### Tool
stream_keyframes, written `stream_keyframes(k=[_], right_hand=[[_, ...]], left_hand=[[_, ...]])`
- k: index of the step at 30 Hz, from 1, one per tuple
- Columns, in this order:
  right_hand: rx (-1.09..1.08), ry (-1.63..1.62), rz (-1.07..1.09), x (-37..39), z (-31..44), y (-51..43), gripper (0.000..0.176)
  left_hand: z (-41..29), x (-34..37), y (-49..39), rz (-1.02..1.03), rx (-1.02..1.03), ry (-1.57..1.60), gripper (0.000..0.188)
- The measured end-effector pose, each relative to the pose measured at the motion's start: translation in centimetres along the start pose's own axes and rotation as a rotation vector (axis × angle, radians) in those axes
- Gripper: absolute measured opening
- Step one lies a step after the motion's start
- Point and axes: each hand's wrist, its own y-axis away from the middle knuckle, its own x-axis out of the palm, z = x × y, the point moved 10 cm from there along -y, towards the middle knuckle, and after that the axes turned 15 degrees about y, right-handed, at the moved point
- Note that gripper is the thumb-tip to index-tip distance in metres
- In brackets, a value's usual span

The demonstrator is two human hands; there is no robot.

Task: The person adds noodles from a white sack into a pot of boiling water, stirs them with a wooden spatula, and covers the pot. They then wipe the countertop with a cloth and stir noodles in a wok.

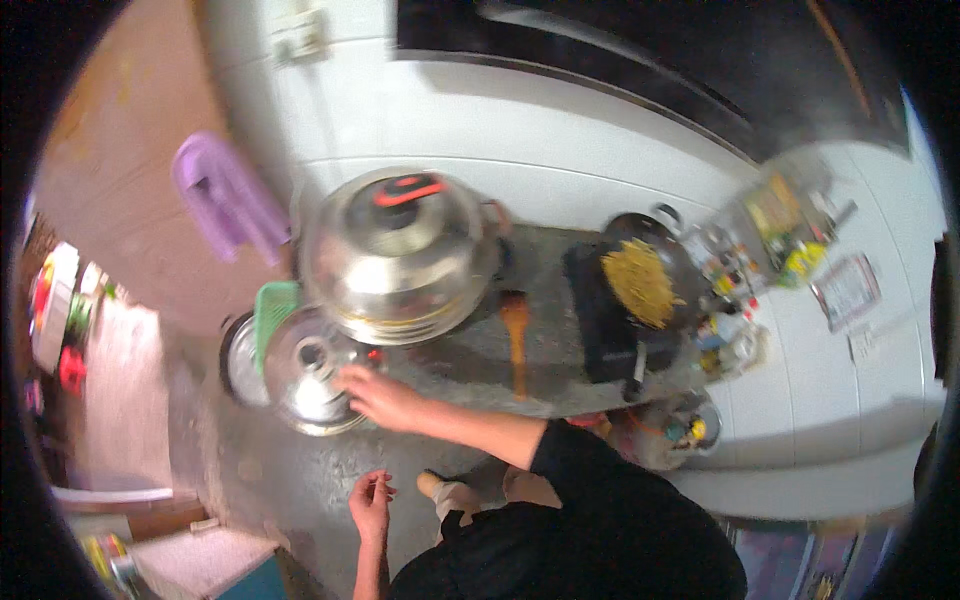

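Note:
My right hand (pixel 381 399) reaches left over the edge of a round metal lid (pixel 311 401) with a knob; blur hides whether the fingers touch it. Lower down, my left hand (pixel 372 491) hangs over the floor with curled fingers and nothing visible in it. Beyond the lid stands a large steel steamer pot (pixel 397 277) under a domed lid with a red and black handle. A wooden spatula (pixel 516 337) lies on the grey counter (pixel 465 367). Farther right, a black wok (pixel 679 270) on a stove holds a yellow, noodle-like food (pixel 641 283).
A green plastic basket (pixel 271 311) and another round metal item (pixel 244 367) are behind the lid. A purple cloth (pixel 225 191) hangs at the left. Bottles and seasoning packs (pixel 731 315) crowd the right wall. A bin-like container (pixel 660 442) stands below the counter.

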Motion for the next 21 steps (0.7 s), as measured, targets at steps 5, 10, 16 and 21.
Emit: stream_keyframes(k=[5,10,16,21], right_hand=[[0.070,0.089,-0.351,-20.5,-1.7,18.6,0.034],[0.545,0.218,-1.107,-40.8,-17.3,44.8,0.026],[0.566,-0.085,-1.741,-54.9,-39.1,80.8,0.033],[1.066,0.415,-1.461,-64.5,-45.1,94.3,0.036]], left_hand=[[-3.4,11.0,-3.1,0.238,0.072,-0.105,0.016],[-6.4,26.4,-1.9,0.477,0.223,-0.171,0.016],[-7.3,44.2,2.6,0.595,0.390,-0.158,0.017],[-8.3,54.5,5.3,0.644,0.399,-0.149,0.016]])
